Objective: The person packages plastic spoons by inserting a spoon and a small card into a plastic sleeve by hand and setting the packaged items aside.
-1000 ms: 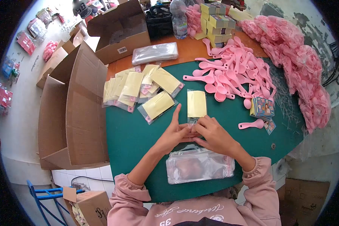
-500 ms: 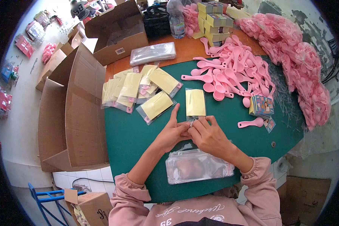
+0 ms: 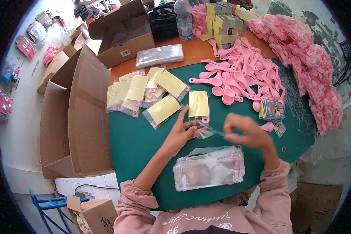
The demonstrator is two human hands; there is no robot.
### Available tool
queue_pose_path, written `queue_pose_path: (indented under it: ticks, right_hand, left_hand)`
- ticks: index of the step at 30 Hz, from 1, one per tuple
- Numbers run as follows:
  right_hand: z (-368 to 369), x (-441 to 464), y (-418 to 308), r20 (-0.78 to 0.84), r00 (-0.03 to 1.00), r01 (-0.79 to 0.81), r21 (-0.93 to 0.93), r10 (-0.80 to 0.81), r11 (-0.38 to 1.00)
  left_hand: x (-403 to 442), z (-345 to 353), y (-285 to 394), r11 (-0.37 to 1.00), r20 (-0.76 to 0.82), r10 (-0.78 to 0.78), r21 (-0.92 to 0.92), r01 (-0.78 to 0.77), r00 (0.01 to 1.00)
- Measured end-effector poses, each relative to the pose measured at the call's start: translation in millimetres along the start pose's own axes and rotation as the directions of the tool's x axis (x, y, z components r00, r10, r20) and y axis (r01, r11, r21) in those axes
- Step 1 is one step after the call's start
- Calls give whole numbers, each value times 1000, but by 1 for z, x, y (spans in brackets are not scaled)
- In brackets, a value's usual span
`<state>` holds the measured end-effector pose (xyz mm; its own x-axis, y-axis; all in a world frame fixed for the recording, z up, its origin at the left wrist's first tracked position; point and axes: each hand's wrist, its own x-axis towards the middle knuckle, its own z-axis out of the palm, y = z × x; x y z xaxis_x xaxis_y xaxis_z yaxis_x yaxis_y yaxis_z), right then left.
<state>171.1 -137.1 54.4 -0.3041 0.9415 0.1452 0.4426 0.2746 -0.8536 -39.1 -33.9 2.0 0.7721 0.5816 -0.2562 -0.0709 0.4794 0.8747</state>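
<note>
In the head view, a clear plastic bag (image 3: 204, 131) lies on the green table with a yellow card (image 3: 199, 104) inside. The pink handle end of a spoon (image 3: 205, 119) shows below the card. My left hand (image 3: 178, 134) pinches the bag near its lower flap, index finger stretched along its left side. Blurred by motion, my right hand (image 3: 245, 130) is curled closed to the right of the bag. A thin clear strip (image 3: 219, 133) runs from the flap to its fingers. Below both hands lies a stack of clear bags (image 3: 209, 169).
Filled bags (image 3: 136, 87) lie at left beside a large cardboard box (image 3: 87, 117). Pink spoons (image 3: 241, 74) are heaped at upper right, near small printed cards (image 3: 273, 109) and one loose spoon (image 3: 266, 126). More clear bags (image 3: 160, 55) and a water bottle (image 3: 184, 21) stand behind.
My right hand has moved right, away from the bag, drawing out a thin strip. My left hand stays at the bag, which has shifted slightly left.
</note>
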Motion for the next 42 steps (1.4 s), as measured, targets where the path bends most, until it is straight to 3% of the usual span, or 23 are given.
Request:
queue_pose_path:
  ticks: [1,3,5,6,7,8,9,10,11,12,13,15,18,20,24,28,29,30,31,33,37,41,42]
  right_hand:
    - [-26,-7,5,35,999,-9,46,7,999]
    - [-76,-23,16,-101,961,-237,184,258,954]
    - [-129,-32,39,-339,865,-373,57,370,926]
    - [-130,-35,42,-339,865,-374,54,369,926]
    - [-131,-36,46,-506,780,-573,-343,367,744]
    - [-129,-38,49,-652,706,-705,-606,277,368]
    - [-126,-40,52,-742,661,-735,-670,115,-103]
    - [-111,-32,49,-664,743,-650,-684,85,333]
    - [-80,-21,40,-594,804,-434,-562,21,704]
    - [-48,-7,30,-356,932,-205,-672,-67,712]
    - [-13,-7,37,-285,956,-198,-426,76,883]
    - [27,15,6,-164,986,-117,-469,44,875]
    - [52,23,24,-184,983,-71,-497,-26,865]
    - [50,22,34,-190,977,-21,-526,-94,850]
    - [44,22,36,-342,931,-1,-353,-128,935]
    - [39,20,29,-396,913,-3,-238,-94,971]
    - [39,20,30,-397,913,-3,-238,-94,971]
    - [39,19,32,-396,914,-2,-215,-85,977]
    - [39,19,34,-394,916,-1,-192,-76,981]
    - [42,19,39,-391,916,10,-195,-87,981]
    - [39,16,37,-343,935,-1,-247,-86,969]
    - [38,15,34,-335,941,-15,-163,-41,986]
    - [35,13,29,-337,940,-103,-139,51,985]
  left_hand:
    - [-1,-1,3,1000,0,2,-1,-2,1000]
    - [-1,-2,7,995,44,-95,29,94,995]
    - [0,-2,9,993,34,-117,16,117,993]
    - [1,-2,9,990,20,-141,5,140,990]
    - [1,-1,11,991,21,-135,5,135,991]
    - [-1,0,11,990,11,-133,41,132,991]
    - [-2,1,13,989,2,-128,79,127,992]
    - [-1,2,15,990,1,-120,80,119,993]
    - [-3,3,15,989,-11,-124,77,124,992]
    - [-4,3,15,988,-19,-131,79,132,991]
    - [-4,4,16,987,-18,-136,84,137,991]
    - [-4,4,17,989,-27,-144,-16,144,989]
    - [-3,-2,15,985,36,-163,-58,165,986]
    - [-3,-4,18,989,60,-144,50,141,988]
    - [-6,-6,31,949,54,-149,288,128,987]
    - [-3,-7,31,972,-46,-159,166,165,986]
    - [0,-10,23,773,-56,184,625,-109,981]
    - [1,-11,19,308,101,471,912,-271,876]
    - [2,-8,17,308,101,471,912,-271,876]
    - [4,-1,13,4,387,576,879,-476,720]
    - [6,-12,6,-46,394,587,888,-457,707]
    - [8,-12,5,152,309,592,864,-480,744]
    - [7,-11,4,222,272,573,856,-467,773]
